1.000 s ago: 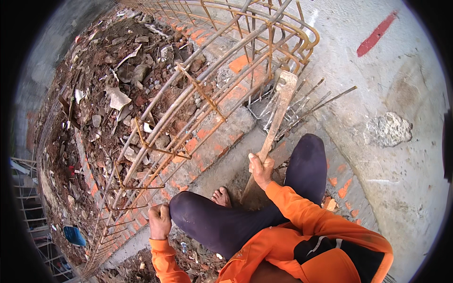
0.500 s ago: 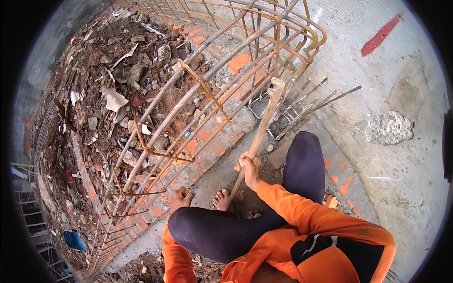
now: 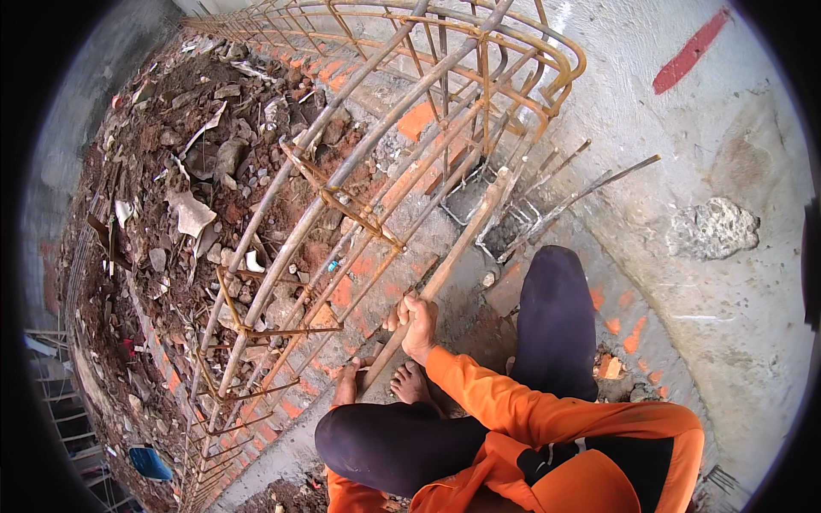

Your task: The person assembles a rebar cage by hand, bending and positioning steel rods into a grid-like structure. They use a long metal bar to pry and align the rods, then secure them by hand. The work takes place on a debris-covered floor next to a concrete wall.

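Observation:
My right hand is closed round the middle of a long brown bar. The bar's far end had a notched, hooked head half a second ago, like a rebar-bending wrench; now that end lies by the rebar stubs near the wall. My left hand is at the wrench's lower end beside my bare foot, its fingers closed about it and partly hidden. Left of the wrench a rusty rebar cage stretches along the brickwork.
Earth and rubble fill the left side behind a brick edge. A grey plastered wall with a red mark stands at the right. My bent knees flank the work spot. A blue container lies at lower left.
The wrench has swung down and left with my right hand, its head now turned. My left hand has moved right, onto the wrench's lower end.

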A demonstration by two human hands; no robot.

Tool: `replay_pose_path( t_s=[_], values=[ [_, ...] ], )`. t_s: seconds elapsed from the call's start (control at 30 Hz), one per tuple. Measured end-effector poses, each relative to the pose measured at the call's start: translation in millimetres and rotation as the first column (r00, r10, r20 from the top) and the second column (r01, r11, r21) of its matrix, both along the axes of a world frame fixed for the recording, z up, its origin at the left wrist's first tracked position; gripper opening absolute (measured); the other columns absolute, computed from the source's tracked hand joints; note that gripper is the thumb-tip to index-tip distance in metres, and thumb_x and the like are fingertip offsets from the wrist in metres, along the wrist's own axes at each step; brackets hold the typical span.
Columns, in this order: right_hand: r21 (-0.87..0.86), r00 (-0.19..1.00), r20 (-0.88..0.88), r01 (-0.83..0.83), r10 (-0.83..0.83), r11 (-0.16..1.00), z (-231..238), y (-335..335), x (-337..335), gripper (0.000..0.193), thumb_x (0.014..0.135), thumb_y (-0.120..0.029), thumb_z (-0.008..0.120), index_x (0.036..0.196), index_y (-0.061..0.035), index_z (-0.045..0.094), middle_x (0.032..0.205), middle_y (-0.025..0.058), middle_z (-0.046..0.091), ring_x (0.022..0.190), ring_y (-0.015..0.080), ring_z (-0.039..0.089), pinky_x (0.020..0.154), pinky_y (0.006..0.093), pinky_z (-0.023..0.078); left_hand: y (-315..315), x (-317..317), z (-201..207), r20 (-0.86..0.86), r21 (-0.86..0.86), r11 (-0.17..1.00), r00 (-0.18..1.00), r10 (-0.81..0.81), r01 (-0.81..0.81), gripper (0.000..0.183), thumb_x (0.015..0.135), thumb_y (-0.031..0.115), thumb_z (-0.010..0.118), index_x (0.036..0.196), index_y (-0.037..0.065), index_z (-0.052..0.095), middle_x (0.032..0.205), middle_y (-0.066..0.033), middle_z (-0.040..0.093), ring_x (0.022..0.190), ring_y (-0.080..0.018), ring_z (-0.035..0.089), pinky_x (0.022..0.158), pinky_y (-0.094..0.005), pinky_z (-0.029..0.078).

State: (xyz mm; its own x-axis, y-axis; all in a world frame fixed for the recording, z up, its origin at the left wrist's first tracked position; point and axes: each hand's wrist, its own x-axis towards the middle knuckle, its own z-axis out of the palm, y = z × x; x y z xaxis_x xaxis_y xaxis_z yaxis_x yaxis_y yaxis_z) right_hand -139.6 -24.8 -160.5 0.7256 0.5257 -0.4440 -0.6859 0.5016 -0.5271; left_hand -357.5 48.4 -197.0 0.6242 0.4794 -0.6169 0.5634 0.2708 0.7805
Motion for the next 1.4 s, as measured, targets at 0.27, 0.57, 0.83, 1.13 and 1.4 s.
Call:
replay_pose_path(
  t_s=[0.27,0.57,0.83,1.13,1.4],
  values=[
    [0.17,0.973,-0.014,-0.224,0.229,0.96,-3.6,0.5,-10.3,0.023,0.082,-0.021,0.05,0.074,-0.0003,0.053,0.064,0.0091,0.05,0.062,0.0234,0.057,0.067,0.0431,0.054,-7.7,-29.8,12.1,-0.485,0.798,0.463,0.867,0.113,0.386,0.039,0.078,0.043,0.07,0.084,0.006,0.059,0.067,-0.0134,0.062,0.066,-0.0365,0.062,0.063,-0.0475,0.046],
    [-0.077,0.966,-0.211,-0.168,0.148,0.983,-55.1,-0.3,12.1,0.021,0.082,-0.02,0.057,0.085,0.0008,0.053,0.076,0.0106,0.057,0.071,0.0278,0.064,0.071,0.0408,0.058,5.0,-31.5,2.3,-0.565,0.761,0.445,0.819,0.099,0.472,0.046,0.075,0.054,0.069,0.082,0.009,0.059,0.076,-0.0112,0.063,0.076,-0.0316,0.063,0.068,-0.044,0.045],
    [-0.119,0.967,-0.247,0.028,-0.057,0.992,-106.6,-2.7,89.4,0.022,0.087,-0.021,0.054,0.095,-0.0017,0.049,0.079,0.0104,0.056,0.077,0.0286,0.065,0.072,0.0408,0.056,-3.3,37.5,-10.2,-0.554,0.78,0.359,0.832,0.017,0.512,0.049,0.08,0.057,0.062,0.08,0.008,0.058,0.074,-0.0151,0.066,0.067,-0.0372,0.064,0.063,-0.0499,0.046],
    [-0.44,0.985,-0.165,-0.123,0.055,0.89,-116.7,-11.7,123.2,0.033,0.096,-0.035,0.045,0.107,-0.0043,0.043,0.09,0.0134,0.056,0.08,0.0292,0.065,0.074,0.0422,0.056,-10.8,96.4,-42.0,-0.536,0.656,0.546,0.831,-0.15,0.522,0.062,0.081,0.063,0.057,0.071,0.003,0.059,0.067,-0.0226,0.062,0.068,-0.0425,0.062,0.062,-0.0504,0.047],
    [-0.489,0.981,-0.143,-0.183,0.128,0.853,-111.8,-24.8,133.3,0.042,0.099,-0.042,0.038,0.111,-0.0025,0.044,0.087,0.0159,0.057,0.068,0.0276,0.065,0.065,0.0416,0.058,-30.0,108.9,-25.8,-0.528,0.558,0.647,0.824,-0.207,0.52,0.062,0.082,0.062,0.056,0.077,0.001,0.065,0.071,-0.0246,0.062,0.072,-0.0415,0.063,0.066,-0.047,0.048]
  ],
)
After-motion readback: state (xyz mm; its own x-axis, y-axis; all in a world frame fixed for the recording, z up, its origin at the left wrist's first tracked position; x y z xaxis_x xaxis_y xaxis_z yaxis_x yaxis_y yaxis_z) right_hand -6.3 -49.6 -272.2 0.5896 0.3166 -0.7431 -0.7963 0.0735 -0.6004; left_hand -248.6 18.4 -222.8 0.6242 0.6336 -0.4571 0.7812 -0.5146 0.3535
